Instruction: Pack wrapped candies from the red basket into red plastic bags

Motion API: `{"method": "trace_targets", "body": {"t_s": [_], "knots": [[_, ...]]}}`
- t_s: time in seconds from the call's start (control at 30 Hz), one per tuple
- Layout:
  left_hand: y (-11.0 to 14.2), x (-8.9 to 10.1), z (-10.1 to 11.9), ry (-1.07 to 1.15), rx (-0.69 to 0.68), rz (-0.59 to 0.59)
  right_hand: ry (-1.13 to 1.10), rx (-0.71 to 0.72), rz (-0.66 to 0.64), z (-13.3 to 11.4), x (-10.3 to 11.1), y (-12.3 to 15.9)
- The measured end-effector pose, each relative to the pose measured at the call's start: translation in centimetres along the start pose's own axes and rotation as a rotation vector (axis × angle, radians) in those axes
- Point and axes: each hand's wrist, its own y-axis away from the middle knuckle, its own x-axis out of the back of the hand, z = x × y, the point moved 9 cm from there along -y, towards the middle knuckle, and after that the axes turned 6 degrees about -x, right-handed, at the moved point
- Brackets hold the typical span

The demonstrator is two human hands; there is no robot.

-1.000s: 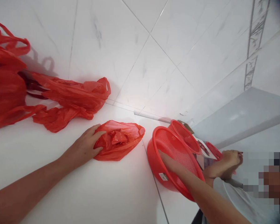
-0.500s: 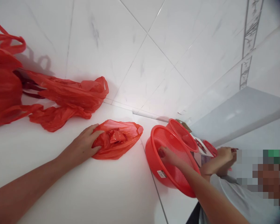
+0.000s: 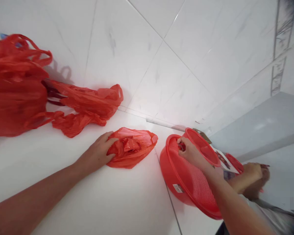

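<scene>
Red and plastic, the open bag [image 3: 132,160] is lying mid-frame, its left edge touching the spread fingers of the left hand [image 3: 100,152]; rightward, the right hand [image 3: 190,152] is pinching a dark-red item [image 3: 182,146] over the basket [image 3: 168,166].

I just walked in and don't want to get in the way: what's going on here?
The left hand has its fingers on the edge of an open red bag. The right hand holds a small dark red item over a red basket. More red bags sit to the left; another person's hands are at work to the right.
</scene>
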Motion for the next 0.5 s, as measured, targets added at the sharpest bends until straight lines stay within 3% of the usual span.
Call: {"method": "trace_targets", "body": {"t_s": [0.13, 0.27, 0.4, 0.5], "knots": [[0.1, 0.0, -0.1, 0.024, 0.018, -0.002, -0.014, 0.323, 0.028, -8.2, 0.5, -1.3], [0.1, 0.2, 0.1, 0.057, -0.007, 0.035, 0.042, 0.519, -0.130, -14.9, -3.9, -1.6], [0.1, 0.4, 0.1, 0.095, -0.016, 0.065, 0.130, 0.535, -0.288, -17.7, -9.2, -2.1], [0.1, 0.4, 0.1, 0.104, -0.014, 0.051, 0.080, 0.490, -0.440, -18.0, -10.9, -2.0]]}}
